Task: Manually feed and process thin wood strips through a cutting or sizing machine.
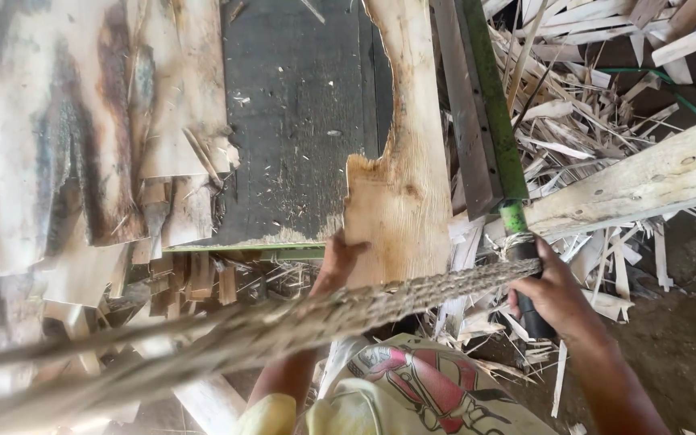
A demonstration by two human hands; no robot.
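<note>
Veneer sheet (400,161) lies on the dark table (296,121) beside the green cutter blade (485,105). Left hand (336,262) grips the sheet's near edge; right hand (553,294) wraps the blade's black handle (533,310).

At ten o'clock lies a pile of thin veneer sheets (66,121), pale with dark stains. The dark table top (296,121) fills the twelve o'clock area. At two o'clock there is a heap of wood strips (582,97). A pale plank (654,181) crosses at three o'clock. Broken veneer pieces (195,278) hang under the table edge.
</note>
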